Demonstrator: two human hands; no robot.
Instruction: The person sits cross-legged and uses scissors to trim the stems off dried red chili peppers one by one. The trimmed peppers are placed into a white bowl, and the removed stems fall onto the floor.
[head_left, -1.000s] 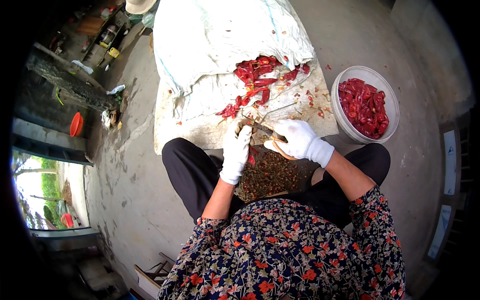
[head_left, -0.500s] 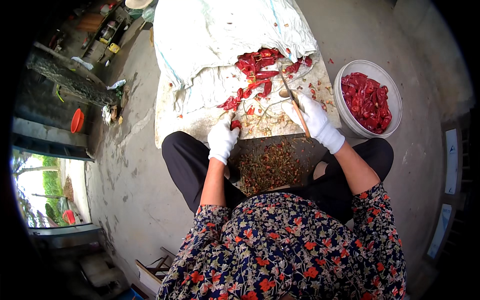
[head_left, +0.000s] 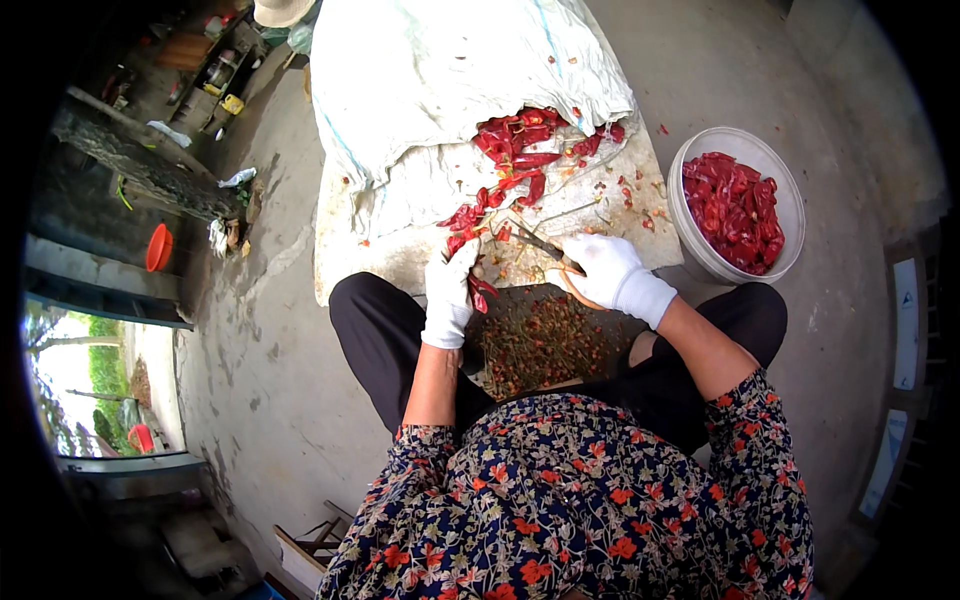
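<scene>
My left hand [head_left: 450, 290], in a white glove, is closed on a dried red chili pepper [head_left: 482, 291] at the near edge of the board. In my gloved right hand [head_left: 608, 272] is a pair of scissors [head_left: 538, 243] with dark blades and orange handles. The blades point left, toward the pepper stem by my left hand. Just beyond the left hand, more red chili peppers [head_left: 515, 150] spill from the mouth of a white woven sack [head_left: 450, 70]. Cut stems and bits lie about on the pale board [head_left: 385, 250].
At the right stands a white bucket [head_left: 678, 205] holding red peppers. Below the board's near edge, between my legs, is a heap of stems and caps [head_left: 545, 335]. A tree trunk [head_left: 150, 165] and an orange basin [head_left: 159, 247] are at the left.
The scissors have swung from pointing away to pointing left, and my right hand has come down and inward. A red pepper now hangs more visibly from my left hand.
</scene>
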